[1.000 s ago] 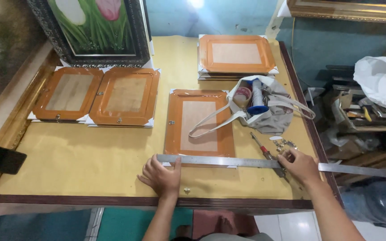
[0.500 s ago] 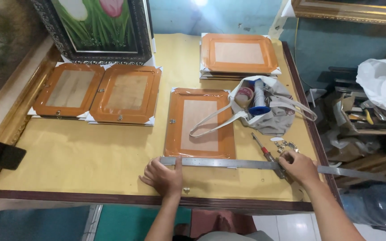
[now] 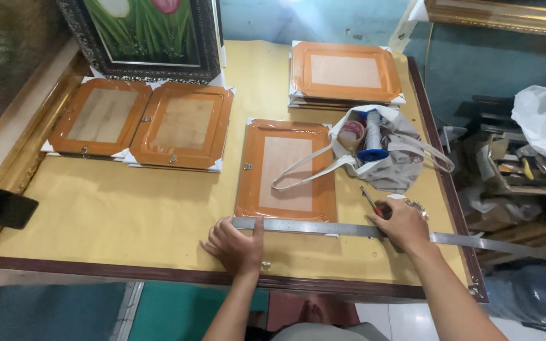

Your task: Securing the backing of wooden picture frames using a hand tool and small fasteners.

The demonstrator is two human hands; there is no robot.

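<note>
A long steel ruler (image 3: 323, 228) lies across the near edge of an orange picture frame (image 3: 285, 168) that rests face down on yellow paper. My left hand (image 3: 235, 246) lies flat with spread fingers, thumb pressing the ruler's left end. My right hand (image 3: 400, 221) presses on the ruler further right, fingers curled on a red-handled tool (image 3: 371, 202) whose tip points up toward the frame's corner. The ruler's right end (image 3: 507, 245) overhangs the table edge.
A grey cloth bag (image 3: 383, 158) with tape rolls sits right of the frame. Two more orange frames (image 3: 146, 123) lie at the left, a stack (image 3: 345, 74) at the back. A tulip painting (image 3: 140, 35) leans behind. Cluttered shelves (image 3: 513, 164) stand at right.
Both hands and the ruler stay in nearly the same place on the frame's near edge; the view has shifted slightly.
</note>
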